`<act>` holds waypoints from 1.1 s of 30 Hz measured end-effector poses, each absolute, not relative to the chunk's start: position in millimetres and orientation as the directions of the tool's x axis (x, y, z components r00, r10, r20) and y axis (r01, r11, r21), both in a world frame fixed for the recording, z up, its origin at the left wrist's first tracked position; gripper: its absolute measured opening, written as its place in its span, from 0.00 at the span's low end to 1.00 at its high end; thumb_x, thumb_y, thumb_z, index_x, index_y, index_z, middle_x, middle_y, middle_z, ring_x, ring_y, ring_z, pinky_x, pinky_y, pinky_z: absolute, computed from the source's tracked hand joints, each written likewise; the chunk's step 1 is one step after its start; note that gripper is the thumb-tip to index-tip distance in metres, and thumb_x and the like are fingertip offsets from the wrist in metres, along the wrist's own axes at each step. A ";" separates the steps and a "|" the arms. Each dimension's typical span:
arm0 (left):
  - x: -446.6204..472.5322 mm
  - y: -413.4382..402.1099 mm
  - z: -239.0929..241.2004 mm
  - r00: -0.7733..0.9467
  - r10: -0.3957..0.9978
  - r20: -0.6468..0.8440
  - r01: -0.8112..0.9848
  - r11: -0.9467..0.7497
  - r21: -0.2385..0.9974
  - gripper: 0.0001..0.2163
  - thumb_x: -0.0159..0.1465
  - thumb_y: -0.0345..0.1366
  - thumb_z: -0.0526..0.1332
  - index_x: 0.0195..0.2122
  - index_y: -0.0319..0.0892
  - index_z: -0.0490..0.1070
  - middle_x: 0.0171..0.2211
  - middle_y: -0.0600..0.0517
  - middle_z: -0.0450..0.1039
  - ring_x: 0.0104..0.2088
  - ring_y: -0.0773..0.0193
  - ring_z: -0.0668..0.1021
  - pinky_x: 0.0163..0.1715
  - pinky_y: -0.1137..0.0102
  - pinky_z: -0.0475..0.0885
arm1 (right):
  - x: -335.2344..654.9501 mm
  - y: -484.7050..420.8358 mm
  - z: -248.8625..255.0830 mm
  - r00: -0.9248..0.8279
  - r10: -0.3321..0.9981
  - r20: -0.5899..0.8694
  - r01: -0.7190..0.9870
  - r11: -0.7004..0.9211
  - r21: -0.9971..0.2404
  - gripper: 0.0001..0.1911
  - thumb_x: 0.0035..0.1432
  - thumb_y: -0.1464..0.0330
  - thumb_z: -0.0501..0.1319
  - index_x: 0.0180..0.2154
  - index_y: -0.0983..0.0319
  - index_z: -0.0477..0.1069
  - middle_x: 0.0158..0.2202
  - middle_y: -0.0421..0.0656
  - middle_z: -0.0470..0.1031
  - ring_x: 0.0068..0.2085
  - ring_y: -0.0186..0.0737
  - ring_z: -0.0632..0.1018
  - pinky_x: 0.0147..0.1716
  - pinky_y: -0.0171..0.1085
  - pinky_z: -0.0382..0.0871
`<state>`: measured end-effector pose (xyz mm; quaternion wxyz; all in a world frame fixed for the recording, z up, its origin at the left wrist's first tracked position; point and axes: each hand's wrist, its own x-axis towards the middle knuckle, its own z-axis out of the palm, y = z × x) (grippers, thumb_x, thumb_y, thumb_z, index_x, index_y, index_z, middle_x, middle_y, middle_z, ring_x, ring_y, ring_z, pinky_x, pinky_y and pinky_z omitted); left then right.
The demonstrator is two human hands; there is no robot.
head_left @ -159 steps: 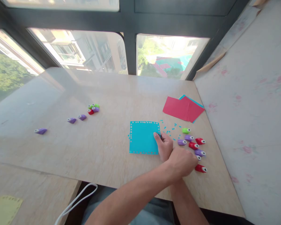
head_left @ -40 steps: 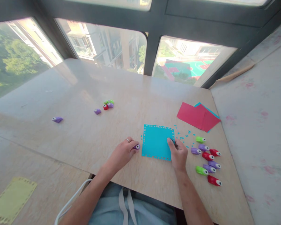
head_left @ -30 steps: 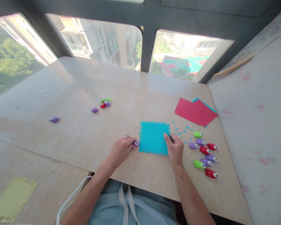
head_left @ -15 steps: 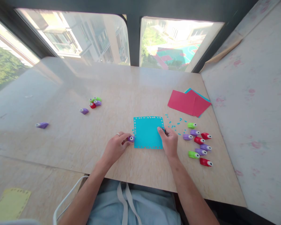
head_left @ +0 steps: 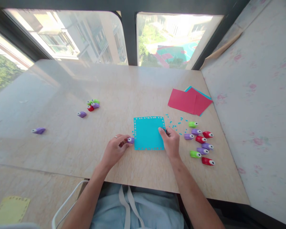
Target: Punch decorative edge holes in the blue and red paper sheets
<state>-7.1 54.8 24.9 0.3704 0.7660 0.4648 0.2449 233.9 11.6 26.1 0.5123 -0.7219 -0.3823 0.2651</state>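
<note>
My left hand (head_left: 115, 149) pinches a small purple craft punch (head_left: 130, 140) between thumb and fingers. The punch sits at the left edge of a blue square of paper (head_left: 149, 133), low on that side. Small punched holes run along the paper's top, left and bottom edges. My right hand (head_left: 170, 141) grips the paper's right edge, thumb on top, with the other fingers mostly hidden beneath. Tiny blue paper bits (head_left: 175, 124) are scattered on the table to the right of the sheet, and a few lie by its left edge.
Several purple, red and green punches (head_left: 200, 139) lie to the right. More punches (head_left: 93, 105) are grouped at the back left, with a lone purple one (head_left: 38, 130) farther left. Red paper sheets (head_left: 182, 101) lie at the back right. A yellow punched sheet (head_left: 10, 210) is at the lower left.
The camera view has shifted slightly, so everything appears a little farther left. Both hands keep their holds on the punch and the paper, with hardly any other movement.
</note>
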 end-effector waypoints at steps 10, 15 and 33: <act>-6.4 52.9 24.8 0.437 0.897 0.062 0.526 -0.311 0.792 0.07 0.63 0.37 0.63 0.41 0.44 0.76 0.36 0.50 0.76 0.31 0.66 0.76 0.31 0.72 0.69 | 233.6 10.6 24.7 0.565 0.825 0.025 0.303 -0.179 -0.936 0.20 0.56 0.54 0.59 0.21 0.60 0.59 0.20 0.34 0.52 0.24 0.31 0.55 0.23 0.33 0.50; -5.7 51.5 25.4 0.435 0.899 0.050 0.524 -0.298 0.798 0.07 0.63 0.37 0.62 0.41 0.44 0.76 0.37 0.50 0.76 0.31 0.66 0.75 0.31 0.72 0.69 | 232.4 10.2 22.9 0.558 0.829 0.035 0.327 -0.180 -0.928 0.19 0.57 0.54 0.59 0.23 0.61 0.64 0.20 0.34 0.53 0.24 0.31 0.57 0.24 0.33 0.51; -10.2 52.5 19.5 0.434 0.898 0.078 0.488 -0.307 0.817 0.08 0.63 0.35 0.62 0.43 0.45 0.76 0.38 0.50 0.75 0.32 0.66 0.76 0.32 0.73 0.70 | 233.0 9.8 23.5 0.560 0.826 0.057 0.366 -0.185 -0.912 0.19 0.57 0.54 0.59 0.22 0.61 0.64 0.20 0.34 0.53 0.24 0.32 0.56 0.22 0.32 0.51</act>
